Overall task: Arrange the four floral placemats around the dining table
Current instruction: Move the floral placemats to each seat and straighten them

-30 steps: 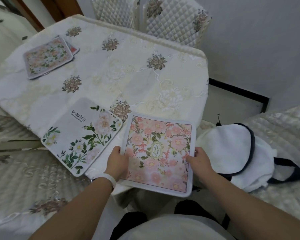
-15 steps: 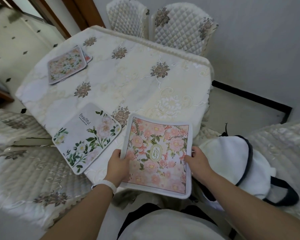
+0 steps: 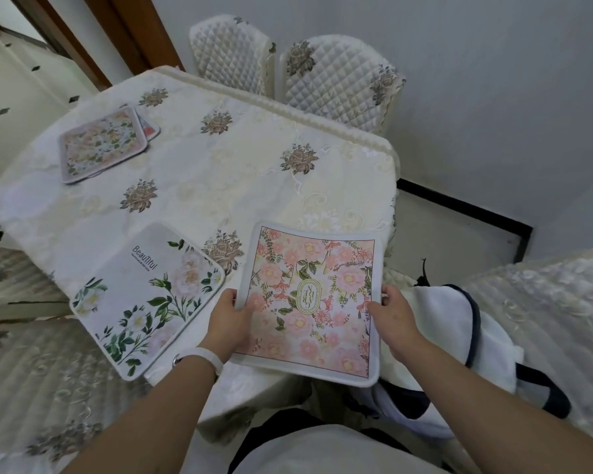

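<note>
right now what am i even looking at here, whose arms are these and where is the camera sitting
The camera is worn on a person's head, looking down, so the two bare arms are that person's own. The left hand, with a white wristband, and the right hand grip opposite edges of a square pink floral placemat at the near edge of a table under a cream embroidered tablecloth. Beside it lies a white placemat with green leaves. Two more placemats sit stacked at the far left corner.
</note>
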Action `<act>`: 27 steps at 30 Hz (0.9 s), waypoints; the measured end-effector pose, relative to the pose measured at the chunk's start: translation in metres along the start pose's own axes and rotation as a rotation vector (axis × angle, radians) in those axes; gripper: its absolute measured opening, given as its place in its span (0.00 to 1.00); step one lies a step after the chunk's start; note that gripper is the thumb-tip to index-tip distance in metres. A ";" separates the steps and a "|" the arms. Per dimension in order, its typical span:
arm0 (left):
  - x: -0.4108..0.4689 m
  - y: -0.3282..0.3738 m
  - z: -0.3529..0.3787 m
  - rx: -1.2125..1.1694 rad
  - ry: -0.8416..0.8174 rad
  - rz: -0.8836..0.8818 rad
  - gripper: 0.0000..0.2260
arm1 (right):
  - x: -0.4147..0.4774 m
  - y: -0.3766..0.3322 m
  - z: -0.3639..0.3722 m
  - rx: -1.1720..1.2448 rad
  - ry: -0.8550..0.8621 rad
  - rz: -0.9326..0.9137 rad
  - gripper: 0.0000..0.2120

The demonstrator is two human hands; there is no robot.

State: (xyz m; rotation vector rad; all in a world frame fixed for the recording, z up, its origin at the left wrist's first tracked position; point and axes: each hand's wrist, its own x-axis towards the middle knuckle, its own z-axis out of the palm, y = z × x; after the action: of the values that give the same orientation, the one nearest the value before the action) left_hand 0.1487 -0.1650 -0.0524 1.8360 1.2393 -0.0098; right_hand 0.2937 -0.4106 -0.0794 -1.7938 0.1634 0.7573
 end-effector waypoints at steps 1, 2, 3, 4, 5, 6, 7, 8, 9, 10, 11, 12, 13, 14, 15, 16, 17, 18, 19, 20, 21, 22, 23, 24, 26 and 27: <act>0.006 0.003 -0.001 0.002 -0.012 0.013 0.07 | 0.001 -0.002 0.001 0.002 0.014 0.005 0.09; 0.012 0.007 -0.002 0.004 -0.026 0.030 0.07 | 0.003 -0.004 0.002 0.004 0.026 0.007 0.09; 0.018 0.010 -0.002 0.008 -0.041 0.050 0.06 | 0.004 -0.005 0.003 0.004 0.039 0.009 0.10; 0.025 0.014 -0.002 0.011 -0.056 0.068 0.06 | 0.006 -0.008 0.003 0.008 0.055 0.009 0.10; 0.032 0.017 -0.002 0.011 -0.072 0.081 0.07 | 0.007 -0.010 0.004 0.014 0.074 0.012 0.11; 0.039 0.020 -0.001 0.009 -0.087 0.091 0.07 | 0.009 -0.012 0.006 0.029 0.097 0.017 0.11; 0.045 0.023 0.000 0.009 -0.102 0.103 0.07 | 0.011 -0.015 0.007 0.043 0.119 0.025 0.12; 0.052 0.026 0.001 0.014 -0.118 0.115 0.07 | 0.014 -0.017 0.009 0.055 0.138 0.032 0.12; 0.058 0.028 0.001 0.020 -0.134 0.129 0.07 | 0.016 -0.019 0.011 0.056 0.153 0.040 0.11; 0.065 0.030 0.002 0.022 -0.151 0.144 0.07 | 0.017 -0.022 0.013 0.050 0.164 0.040 0.11; 0.071 0.032 0.003 0.019 -0.168 0.158 0.07 | 0.019 -0.024 0.015 0.037 0.175 0.040 0.10; 0.077 0.034 0.003 0.013 -0.181 0.165 0.07 | 0.021 -0.025 0.017 0.021 0.180 0.037 0.10; 0.083 0.035 0.003 0.004 -0.194 0.166 0.07 | 0.022 -0.025 0.019 -0.005 0.182 0.035 0.10; 0.089 0.038 0.004 -0.001 -0.205 0.170 0.07 | 0.024 -0.025 0.021 -0.033 0.184 0.030 0.10; 0.094 0.040 0.004 0.000 -0.209 0.178 0.08 | 0.024 -0.025 0.022 -0.055 0.183 0.027 0.10; 0.099 0.042 0.004 0.005 -0.212 0.181 0.08 | 0.025 -0.023 0.023 -0.068 0.186 0.027 0.10; 0.102 0.043 0.004 0.006 -0.217 0.179 0.07 | 0.025 -0.021 0.023 -0.072 0.190 0.028 0.11; 0.106 0.042 0.004 0.005 -0.225 0.169 0.05 | 0.026 -0.018 0.024 -0.067 0.196 0.026 0.11; 0.108 0.041 0.004 -0.003 -0.236 0.154 0.04 | 0.027 -0.016 0.024 -0.054 0.206 0.026 0.11; 0.109 0.039 0.004 -0.014 -0.249 0.134 0.02 | 0.027 -0.014 0.024 -0.038 0.219 0.027 0.11; 0.110 0.036 0.004 -0.025 -0.260 0.120 0.03 | 0.028 -0.013 0.024 -0.021 0.236 0.029 0.11; 0.110 0.034 0.004 -0.035 -0.274 0.109 0.06 | 0.030 -0.011 0.024 -0.005 0.249 0.031 0.11; 0.109 0.031 0.003 -0.048 -0.290 0.097 0.10 | 0.032 -0.010 0.025 0.007 0.259 0.037 0.12; 0.107 0.030 0.002 -0.066 -0.307 0.085 0.13 | 0.035 -0.009 0.025 0.020 0.268 0.046 0.12; 0.100 0.026 0.000 -0.100 -0.315 0.050 0.14 | 0.041 -0.009 0.026 0.034 0.283 0.063 0.14; 0.096 0.024 -0.001 -0.128 -0.310 0.029 0.14 | 0.044 -0.010 0.025 0.035 0.288 0.071 0.15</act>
State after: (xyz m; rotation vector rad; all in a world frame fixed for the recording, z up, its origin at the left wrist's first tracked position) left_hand 0.2139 -0.0955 -0.0800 1.6682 0.9743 -0.1884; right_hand 0.3230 -0.3728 -0.1004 -1.8647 0.4303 0.5385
